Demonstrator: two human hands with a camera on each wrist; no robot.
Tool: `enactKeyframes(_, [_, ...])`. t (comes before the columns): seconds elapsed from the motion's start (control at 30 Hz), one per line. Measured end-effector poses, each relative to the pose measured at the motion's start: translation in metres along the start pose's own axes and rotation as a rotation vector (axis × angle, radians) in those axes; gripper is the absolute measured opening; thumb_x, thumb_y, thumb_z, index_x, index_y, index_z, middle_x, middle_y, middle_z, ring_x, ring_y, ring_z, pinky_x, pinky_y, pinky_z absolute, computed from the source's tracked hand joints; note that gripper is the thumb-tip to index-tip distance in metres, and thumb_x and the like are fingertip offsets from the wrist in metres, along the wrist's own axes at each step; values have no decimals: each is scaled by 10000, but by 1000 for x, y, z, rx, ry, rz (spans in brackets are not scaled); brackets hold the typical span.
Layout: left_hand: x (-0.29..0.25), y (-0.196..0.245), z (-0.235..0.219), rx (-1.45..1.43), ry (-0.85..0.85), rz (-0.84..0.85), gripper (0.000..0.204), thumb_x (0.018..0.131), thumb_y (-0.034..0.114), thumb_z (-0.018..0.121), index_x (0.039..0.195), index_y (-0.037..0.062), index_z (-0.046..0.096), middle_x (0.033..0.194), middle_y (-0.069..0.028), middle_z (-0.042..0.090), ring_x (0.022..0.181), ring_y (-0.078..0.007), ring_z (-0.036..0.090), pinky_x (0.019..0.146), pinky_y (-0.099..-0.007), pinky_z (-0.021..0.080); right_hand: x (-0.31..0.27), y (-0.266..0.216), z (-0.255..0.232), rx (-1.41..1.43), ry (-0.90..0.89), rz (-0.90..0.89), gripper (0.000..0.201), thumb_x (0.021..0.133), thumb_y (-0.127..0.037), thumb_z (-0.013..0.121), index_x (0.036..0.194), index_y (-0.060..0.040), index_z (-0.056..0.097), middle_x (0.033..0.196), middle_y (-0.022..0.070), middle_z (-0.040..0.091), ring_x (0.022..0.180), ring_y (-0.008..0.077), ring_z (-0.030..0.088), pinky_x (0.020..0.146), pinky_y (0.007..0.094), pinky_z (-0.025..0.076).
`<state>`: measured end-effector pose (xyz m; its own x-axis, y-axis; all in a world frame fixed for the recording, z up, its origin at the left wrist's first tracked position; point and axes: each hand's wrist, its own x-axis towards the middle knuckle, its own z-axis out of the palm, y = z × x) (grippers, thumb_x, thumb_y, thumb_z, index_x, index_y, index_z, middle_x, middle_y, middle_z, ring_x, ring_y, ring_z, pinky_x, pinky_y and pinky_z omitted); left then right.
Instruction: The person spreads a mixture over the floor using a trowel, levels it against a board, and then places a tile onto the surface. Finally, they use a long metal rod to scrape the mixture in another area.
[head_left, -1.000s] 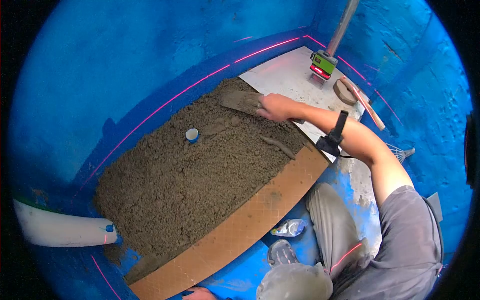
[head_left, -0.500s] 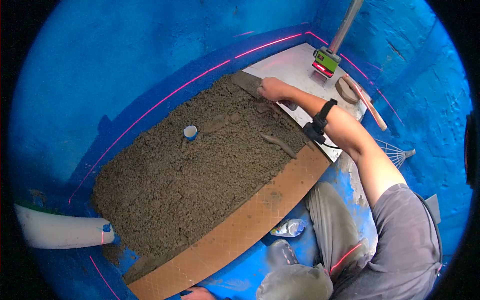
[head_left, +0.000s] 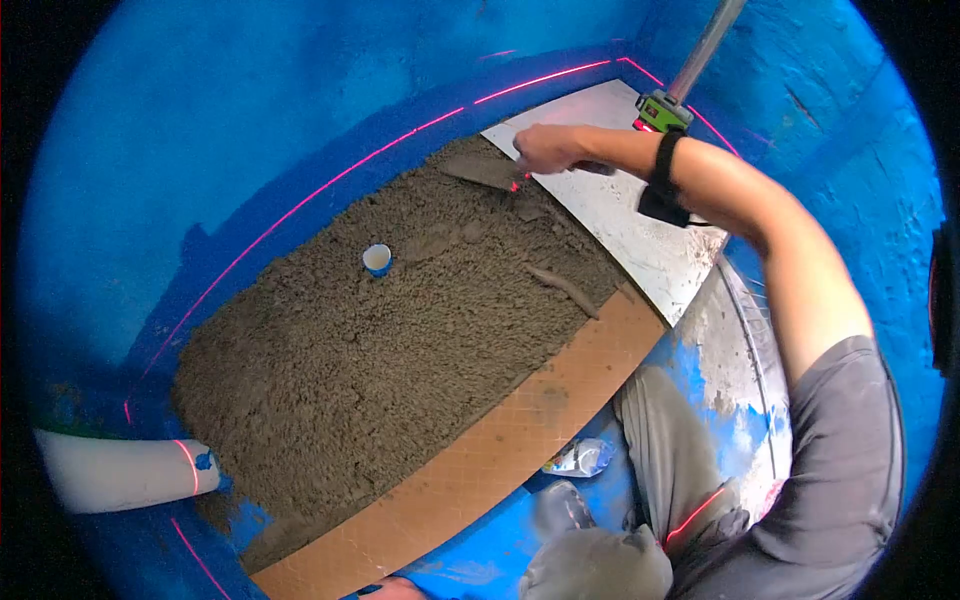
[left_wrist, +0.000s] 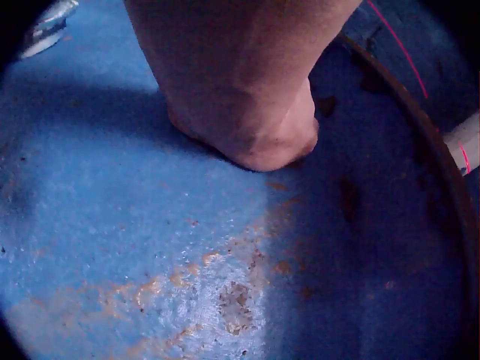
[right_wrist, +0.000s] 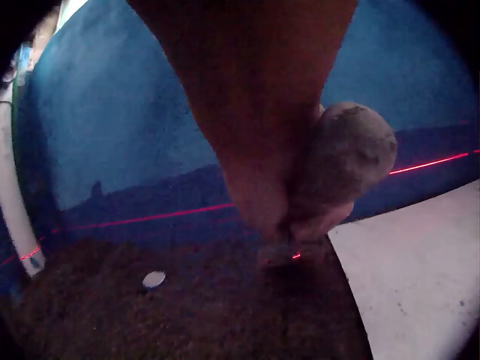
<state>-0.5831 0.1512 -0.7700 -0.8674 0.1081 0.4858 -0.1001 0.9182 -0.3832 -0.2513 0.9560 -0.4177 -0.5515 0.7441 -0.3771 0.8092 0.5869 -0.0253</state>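
- Where the blue basin [head_left: 250, 120] is filled with mortar [head_left: 400, 330], a small white pipe end [head_left: 377, 259] is seen standing in it.
- A trowel [head_left: 482, 171] is gripped by the right hand [head_left: 548, 148] at the far edge of the bed, beside the white tile [head_left: 640, 240]; its blade is pointed left, long axis left-right.
- The left hand [left_wrist: 255, 112] is pressed on the blue floor [left_wrist: 112, 225], fingers hidden; its grip cannot be told.

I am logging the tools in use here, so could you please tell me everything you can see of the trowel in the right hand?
The trowel has a flat, roughly pointed blade coated in grey-brown mortar, so its metal barely shows. Its handle looks rounded and mortar-smeared. The right hand grips that handle. The blade lies low and nearly flat on the far corner of the mortar bed, beside the white board and near the blue wall. A red laser spot glows at its near edge.
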Motion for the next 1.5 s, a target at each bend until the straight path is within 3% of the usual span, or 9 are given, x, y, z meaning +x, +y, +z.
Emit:
enactKeyframes(0.17, [-2, -2, -30, -161, -95, 58, 681, 903, 634, 596, 1093, -20, 579, 1061, -193, 596, 903, -367, 637, 686, -489, 535, -71, 14, -23, -249, -149, -170, 354, 961, -283, 583, 940, 63, 659, 846, 297, 694, 829, 443, 710, 775, 548, 547])
enactKeyframes(0.37, [1, -2, -42, -204, -95, 46, 706, 923, 621, 582, 1104, -61, 566, 1059, -235, 596, 912, -403, 636, 701, -517, 540, -43, 24, -27, 124, 59, 90, 354, 969, -265, 584, 893, 77, 636, 660, 207, 654, 481, 308, 649, 455, 448, 537])
enactKeyframes(0.6, [1, -1, -17, -195, 14, 15, 708, 928, 687, 537, 1098, 2, 599, 1064, -200, 609, 900, -379, 636, 705, -499, 526, -26, 34, 36, 188, 30, 140, 381, 979, -275, 580, 882, 89, 637, 671, 201, 667, 512, 308, 669, 462, 451, 546])
enactKeyframes(0.83, [-16, 27, -10, -133, 16, 1, 675, 926, 667, 537, 1103, 18, 601, 1057, -177, 609, 889, -356, 635, 685, -480, 519, -103, 28, -11, 186, -17, 101, 371, 950, -303, 611, 1013, 59, 663, 806, 272, 691, 724, 408, 692, 692, 501, 555])
enactKeyframes(0.93, [-11, 25, -7, -79, 37, -14, 659, 925, 657, 538, 1106, 27, 602, 1054, -166, 608, 883, -345, 635, 675, -471, 515, -37, 66, 37, 193, 273, -50, 369, 942, -310, 620, 1003, 50, 677, 839, 280, 690, 793, 426, 691, 757, 506, 549])
enactKeyframes(1.13, [-5, 0, -10, -92, -16, -27, 623, 924, 630, 538, 1105, 38, 603, 1048, -148, 610, 869, -326, 635, 644, -458, 514, 4, 31, 79, 456, 157, 170, 358, 969, -302, 625, 1067, 40, 666, 887, 256, 710, 857, 384, 708, 819, 489, 548])
enactKeyframes(1.17, [-5, 3, -16, -231, -221, -160, 603, 1035, 579, 442, 1316, 55, 542, 1221, -143, 566, 1108, -389, 565, 866, -537, 478, 6, 37, 93, 384, 227, -27, 397, 969, -300, 629, 1160, 47, 654, 981, 278, 716, 919, 390, 716, 839, 483, 560])
enactKeyframes(1.23, [-6, 0, -12, -190, -213, -148, 607, 1035, 578, 444, 1323, 52, 540, 1216, -145, 570, 1104, -391, 566, 865, -540, 480, -19, 27, 86, 414, 109, -167, 472, 977, -319, 632, 1270, 50, 632, 1212, 290, 696, 1157, 406, 663, 1007, 464, 506])
enactKeyframes(1.5, [5, 14, -18, -137, -89, -93, 591, 982, 591, 491, 1209, 52, 577, 1126, -146, 596, 987, -351, 605, 756, -500, 499, -175, -11, 99, 410, -90, -273, 366, 961, -336, 646, 947, 24, 582, 843, 271, 628, 793, 390, 643, 747, 505, 485])
